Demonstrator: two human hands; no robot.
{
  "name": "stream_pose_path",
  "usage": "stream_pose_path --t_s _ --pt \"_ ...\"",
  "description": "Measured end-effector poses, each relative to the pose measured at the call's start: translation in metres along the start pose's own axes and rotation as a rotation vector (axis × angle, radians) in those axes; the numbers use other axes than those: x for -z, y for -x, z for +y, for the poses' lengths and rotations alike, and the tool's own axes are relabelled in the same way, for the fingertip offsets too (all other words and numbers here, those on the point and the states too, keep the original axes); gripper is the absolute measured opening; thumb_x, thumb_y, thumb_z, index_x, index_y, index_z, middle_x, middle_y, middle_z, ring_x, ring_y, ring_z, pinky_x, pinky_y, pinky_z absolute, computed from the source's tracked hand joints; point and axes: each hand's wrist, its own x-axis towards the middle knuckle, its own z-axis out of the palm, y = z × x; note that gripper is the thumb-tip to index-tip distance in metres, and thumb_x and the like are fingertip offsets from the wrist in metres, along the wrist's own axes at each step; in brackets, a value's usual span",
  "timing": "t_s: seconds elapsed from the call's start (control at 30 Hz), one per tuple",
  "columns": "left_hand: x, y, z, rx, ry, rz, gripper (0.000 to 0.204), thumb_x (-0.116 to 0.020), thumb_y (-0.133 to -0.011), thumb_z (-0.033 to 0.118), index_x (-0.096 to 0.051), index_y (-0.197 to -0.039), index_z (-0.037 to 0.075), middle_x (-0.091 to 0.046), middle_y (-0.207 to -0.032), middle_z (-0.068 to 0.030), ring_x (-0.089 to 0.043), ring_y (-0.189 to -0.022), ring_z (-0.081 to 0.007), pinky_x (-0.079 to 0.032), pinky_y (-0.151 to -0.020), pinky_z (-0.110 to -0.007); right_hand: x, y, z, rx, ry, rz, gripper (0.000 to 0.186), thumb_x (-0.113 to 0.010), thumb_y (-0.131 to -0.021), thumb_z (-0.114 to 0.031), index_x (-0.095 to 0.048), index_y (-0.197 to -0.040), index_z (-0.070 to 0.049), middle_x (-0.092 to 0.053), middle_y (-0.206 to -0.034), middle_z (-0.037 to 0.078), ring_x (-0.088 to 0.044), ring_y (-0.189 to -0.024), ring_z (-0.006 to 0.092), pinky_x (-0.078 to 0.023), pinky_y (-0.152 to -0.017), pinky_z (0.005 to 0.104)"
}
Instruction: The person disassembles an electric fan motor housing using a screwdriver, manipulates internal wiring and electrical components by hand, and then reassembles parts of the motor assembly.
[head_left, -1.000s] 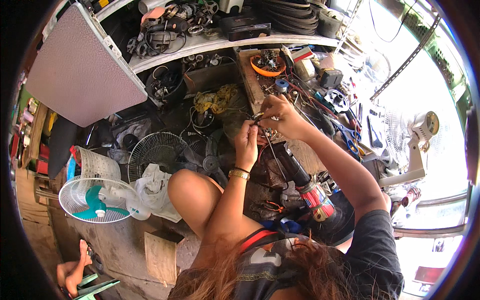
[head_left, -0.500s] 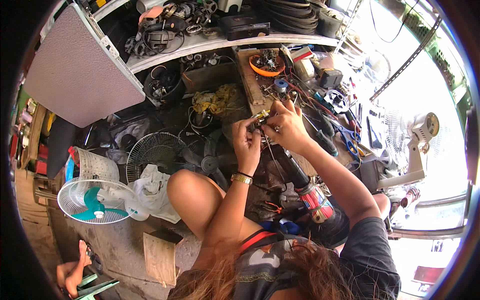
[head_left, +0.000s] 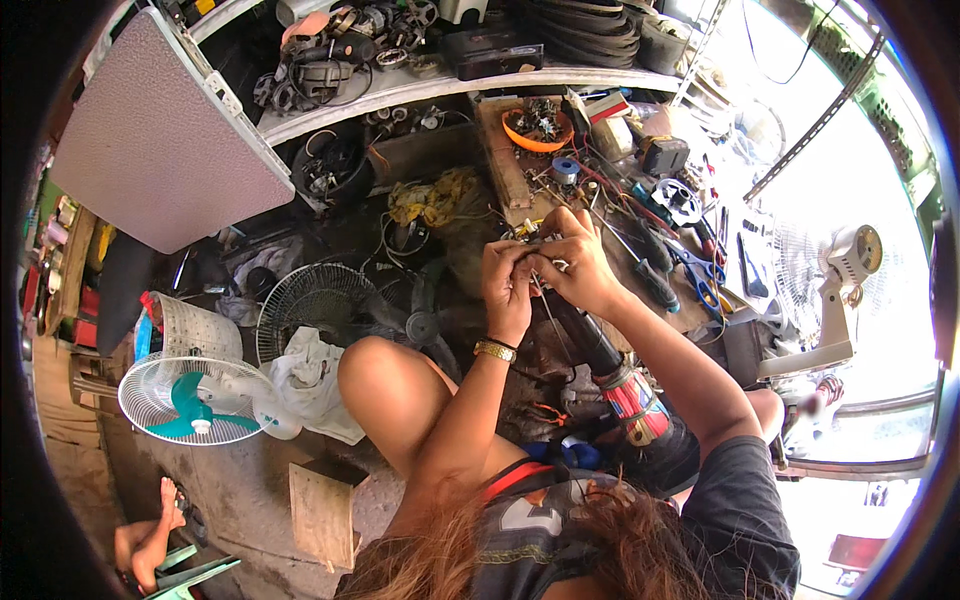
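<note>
In front of me my left hand (head_left: 506, 292) and my right hand (head_left: 580, 262) meet, fingers pinched together around a small metal-and-white part (head_left: 522, 231) with a bit of yellow on it. My fingers cover most of it, so its exact kind is unclear. A thin grey wire (head_left: 546, 307) hangs down from between the hands. Just below them stands a black tube-like piece (head_left: 590, 342), joined to a body wrapped in red and patterned covering (head_left: 637, 405), close to my right leg.
A wooden workbench (head_left: 513, 185) carries an orange bowl (head_left: 538, 140) of small parts, a solder spool (head_left: 566, 170), screwdrivers (head_left: 655, 285) and blue-handled scissors (head_left: 703, 285). Fans surround me: a teal-bladed fan (head_left: 195, 400), a black fan cage (head_left: 310, 310) and a white fan (head_left: 840, 270).
My hands have drawn closer together, the left shifting slightly right and the fingers closing more over the small part. The whole view has shifted slightly.
</note>
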Motion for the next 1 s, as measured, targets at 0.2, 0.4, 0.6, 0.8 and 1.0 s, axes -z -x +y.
stream_pose_path --t_s 0.2,0.4,0.6,0.8,1.0 --pt "0.007 0.005 -0.012 -0.017 -0.044 -0.012 0.016 -0.052 -0.099 0.012 -0.057 -0.109 0.000 -0.045 -0.115 -0.0055 -0.059 -0.073 -0.0065 -0.054 -0.054 -0.019 -0.006 0.017 0.008 0.057 -0.146 0.021 0.011 -0.071 -0.072 -0.016 -0.068 -0.066 -0.007 -0.054 -0.100 0.012 -0.046 -0.096 0.0306 -0.035 -0.086 0.0418" --pt "0.016 0.004 -0.010 0.025 -0.005 -0.066 0.009 -0.053 -0.095 0.002 -0.059 -0.102 0.000 -0.045 -0.114 -0.0055 -0.056 -0.074 -0.0062 -0.053 -0.053 -0.020 -0.002 0.021 0.005 0.121 -0.203 0.064 0.009 -0.072 -0.070 -0.016 -0.069 -0.066 -0.008 -0.055 -0.106 0.013 -0.047 -0.099 0.0308 -0.035 -0.088 0.0415" --pt "0.014 0.007 -0.001 0.117 0.078 -0.009 0.011 -0.055 -0.094 0.003 -0.056 -0.105 0.002 -0.047 -0.109 -0.0047 -0.054 -0.073 -0.0049 -0.052 -0.051 -0.019 -0.001 0.027 0.003 0.191 -0.035 0.040 0.013 -0.072 -0.072 -0.016 -0.069 -0.069 -0.003 -0.055 -0.114 0.018 -0.050 -0.103 0.0341 -0.040 -0.088 0.0443" --pt "0.015 0.009 0.019 0.578 0.205 -0.057 0.031 -0.053 -0.097 0.014 -0.042 -0.124 0.005 -0.051 -0.088 -0.0007 -0.052 -0.067 -0.0045 -0.050 -0.050 -0.021 -0.006 0.040 0.008 0.225 0.070 0.133 0.013 -0.075 -0.070 -0.018 -0.069 -0.071 -0.006 -0.056 -0.116 0.015 -0.051 -0.096 0.0321 -0.042 -0.083 0.0417" --pt "0.011 0.007 0.020 0.465 0.255 -0.103 0.031 -0.051 -0.099 0.017 -0.042 -0.127 0.006 -0.055 -0.095 0.0004 -0.046 -0.063 -0.0035 -0.040 -0.048 -0.019 -0.009 0.039 0.004 0.270 0.256 -0.032 0.011 -0.076 -0.068 -0.021 -0.070 -0.073 -0.013 -0.057 -0.113 0.010 -0.051 -0.097 0.0297 -0.043 -0.081 0.0420"
